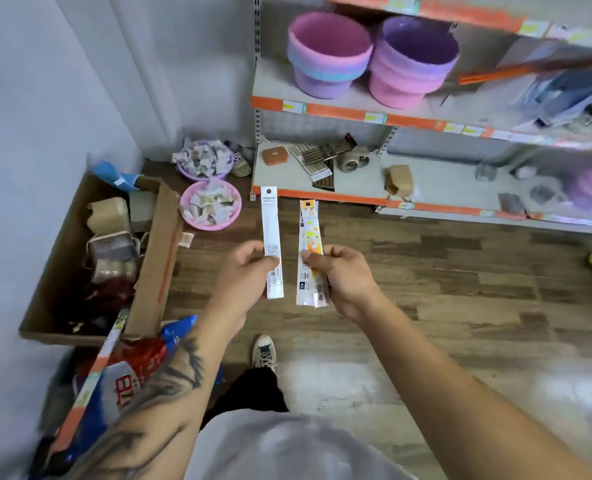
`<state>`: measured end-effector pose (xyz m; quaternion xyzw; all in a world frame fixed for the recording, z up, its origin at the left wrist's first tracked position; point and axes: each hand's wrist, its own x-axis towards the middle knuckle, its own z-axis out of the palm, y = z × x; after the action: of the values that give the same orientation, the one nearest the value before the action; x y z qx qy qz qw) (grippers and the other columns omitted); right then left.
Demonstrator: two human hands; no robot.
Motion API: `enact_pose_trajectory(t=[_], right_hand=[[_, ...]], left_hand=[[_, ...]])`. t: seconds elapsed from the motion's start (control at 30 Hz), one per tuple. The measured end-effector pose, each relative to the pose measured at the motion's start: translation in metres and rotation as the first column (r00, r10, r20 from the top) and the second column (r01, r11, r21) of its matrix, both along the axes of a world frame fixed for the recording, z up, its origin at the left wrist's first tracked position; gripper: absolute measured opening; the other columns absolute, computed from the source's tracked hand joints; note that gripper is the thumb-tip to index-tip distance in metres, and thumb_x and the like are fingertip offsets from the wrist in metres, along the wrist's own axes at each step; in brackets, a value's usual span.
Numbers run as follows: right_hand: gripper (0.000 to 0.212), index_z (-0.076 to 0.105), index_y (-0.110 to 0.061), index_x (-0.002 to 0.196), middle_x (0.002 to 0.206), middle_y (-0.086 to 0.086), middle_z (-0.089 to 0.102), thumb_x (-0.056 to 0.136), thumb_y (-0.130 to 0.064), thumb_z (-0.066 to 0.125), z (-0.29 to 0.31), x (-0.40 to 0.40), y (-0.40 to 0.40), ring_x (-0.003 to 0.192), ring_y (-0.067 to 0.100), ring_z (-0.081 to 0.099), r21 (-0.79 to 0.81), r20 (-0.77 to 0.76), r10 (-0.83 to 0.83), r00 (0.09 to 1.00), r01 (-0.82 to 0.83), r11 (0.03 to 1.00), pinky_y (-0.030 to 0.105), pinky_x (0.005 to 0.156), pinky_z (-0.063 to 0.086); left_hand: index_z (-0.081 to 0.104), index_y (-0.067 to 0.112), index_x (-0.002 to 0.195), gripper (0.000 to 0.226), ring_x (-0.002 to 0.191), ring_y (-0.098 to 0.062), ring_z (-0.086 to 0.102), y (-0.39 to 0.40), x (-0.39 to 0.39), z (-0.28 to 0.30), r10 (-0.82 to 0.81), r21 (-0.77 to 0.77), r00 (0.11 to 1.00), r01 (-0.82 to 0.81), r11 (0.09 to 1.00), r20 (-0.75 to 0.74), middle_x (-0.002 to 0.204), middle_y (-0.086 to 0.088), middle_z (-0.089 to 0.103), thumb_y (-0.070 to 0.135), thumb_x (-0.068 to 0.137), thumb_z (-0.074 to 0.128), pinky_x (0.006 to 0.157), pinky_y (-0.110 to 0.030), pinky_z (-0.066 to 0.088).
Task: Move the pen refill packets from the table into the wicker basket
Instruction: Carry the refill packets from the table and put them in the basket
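Observation:
My left hand (242, 271) pinches a long white pen refill packet (271, 230) near its lower end, holding it upright over the wooden floor. My right hand (343, 275) grips two or three packets together (309, 233), the front one printed in orange and yellow, also upright. The two bundles stand side by side, a small gap apart, in front of my body. No wicker basket and no table are in view.
An orange-edged shelf unit (356, 114) stands ahead with pink and purple pots (329, 53) on it. An open cardboard box (162, 244) of goods sits at left beside two pink bowls (211, 207) of small packets. My shoe (265, 351) is on the floor below.

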<state>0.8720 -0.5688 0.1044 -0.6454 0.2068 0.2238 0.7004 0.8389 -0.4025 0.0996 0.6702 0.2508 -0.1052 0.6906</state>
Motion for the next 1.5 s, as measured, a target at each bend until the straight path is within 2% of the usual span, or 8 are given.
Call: enact_pose_trajectory(t=[0.37, 0.57, 0.9, 0.97, 1.07, 1.2, 1.37, 1.5], right_hand=[[0.007, 0.068, -0.001, 0.093, 0.078, 0.011, 0.074, 0.093, -0.005, 0.073, 0.049, 0.155, 0.008, 0.059, 0.018, 0.068, 0.037, 0.125, -0.049, 0.991, 0.045, 0.998, 0.027, 0.052, 0.054], [0.008, 0.068, -0.003, 0.092, 0.085, 0.016, 0.076, 0.092, -0.007, 0.075, 0.074, 0.244, 0.014, 0.064, 0.024, 0.070, 0.068, 0.216, -0.072, 0.974, 0.059, 0.996, 0.032, 0.056, 0.057], [0.017, 0.069, 0.007, 0.104, 0.111, 0.032, 0.072, 0.093, -0.006, 0.071, 0.171, 0.437, 0.028, 0.092, 0.039, 0.070, 0.375, 0.381, -0.154, 0.912, 0.000, 0.927, 0.062, 0.089, 0.057], [0.022, 0.067, 0.011, 0.107, 0.107, 0.032, 0.072, 0.093, -0.005, 0.071, 0.196, 0.472, 0.027, 0.083, 0.036, 0.071, 0.388, 0.429, -0.161, 0.889, -0.021, 0.921, 0.054, 0.077, 0.061], [0.020, 0.069, -0.007, 0.073, 0.082, 0.022, 0.072, 0.093, -0.006, 0.072, 0.227, 0.522, 0.024, 0.061, 0.029, 0.067, 0.410, 0.500, -0.151, 0.853, -0.079, 0.909, 0.037, 0.051, 0.056], [0.014, 0.069, -0.003, 0.086, 0.073, 0.016, 0.067, 0.094, -0.014, 0.073, 0.258, 0.574, 0.026, 0.050, 0.025, 0.061, 0.346, 0.630, -0.105, 0.770, -0.157, 0.925, 0.026, 0.040, 0.045], [0.025, 0.069, 0.006, 0.095, 0.069, 0.016, 0.062, 0.093, -0.018, 0.075, 0.284, 0.626, 0.043, 0.049, 0.026, 0.052, 0.269, 0.690, -0.096, 0.717, -0.131, 0.954, 0.026, 0.040, 0.038], [0.026, 0.063, -0.005, 0.108, 0.071, 0.016, 0.058, 0.092, -0.019, 0.078, 0.305, 0.649, 0.059, 0.043, 0.024, 0.049, 0.236, 0.746, -0.150, 0.649, -0.047, 0.971, 0.026, 0.038, 0.039]], left_hand=[[0.072, 0.022, 0.100, 0.029, 0.097, -0.027, 0.073, -0.002, 0.171, 0.031, -0.111, 0.034, 0.990, 0.108, 0.994, 0.085, 0.099, 0.001, 0.078, 0.027, 0.075, 0.058, 0.090, -0.061, 0.057], [0.069, 0.019, 0.088, 0.022, 0.100, -0.047, 0.066, -0.009, 0.263, 0.060, -0.068, 0.004, 0.983, 0.068, 0.998, 0.172, 0.101, -0.019, 0.073, 0.030, 0.071, 0.061, 0.091, -0.067, 0.050], [0.067, 0.019, 0.088, 0.011, 0.085, -0.034, 0.074, -0.024, 0.444, 0.169, 0.118, 0.037, 0.879, -0.152, 0.988, 0.463, 0.088, -0.009, 0.077, 0.020, 0.097, 0.060, 0.072, -0.052, 0.058], [0.069, 0.011, 0.090, 0.010, 0.083, -0.032, 0.074, -0.025, 0.482, 0.191, 0.180, -0.002, 0.836, -0.209, 0.978, 0.518, 0.088, -0.012, 0.077, 0.016, 0.095, 0.062, 0.071, -0.044, 0.058], [0.065, -0.001, 0.096, 0.016, 0.071, -0.027, 0.069, -0.033, 0.532, 0.220, 0.180, -0.068, 0.809, -0.172, 0.983, 0.560, 0.084, -0.017, 0.073, 0.014, 0.098, 0.060, 0.063, -0.040, 0.057], [0.076, 0.021, 0.104, 0.031, 0.099, -0.033, 0.073, -0.047, 0.581, 0.254, 0.215, -0.183, 0.762, -0.127, 0.975, 0.611, 0.104, -0.011, 0.078, 0.044, 0.093, 0.057, 0.086, -0.053, 0.057], [0.072, 0.020, 0.102, 0.028, 0.052, -0.024, 0.055, -0.040, 0.625, 0.284, 0.219, -0.224, 0.733, -0.093, 0.970, 0.644, 0.068, -0.008, 0.065, 0.034, 0.108, 0.049, 0.049, -0.028, 0.041], [0.071, 0.017, 0.108, 0.028, 0.053, -0.023, 0.048, -0.020, 0.654, 0.304, 0.208, -0.285, 0.706, -0.009, 0.958, 0.677, 0.071, -0.014, 0.058, 0.029, 0.109, 0.046, 0.045, -0.025, 0.037]])
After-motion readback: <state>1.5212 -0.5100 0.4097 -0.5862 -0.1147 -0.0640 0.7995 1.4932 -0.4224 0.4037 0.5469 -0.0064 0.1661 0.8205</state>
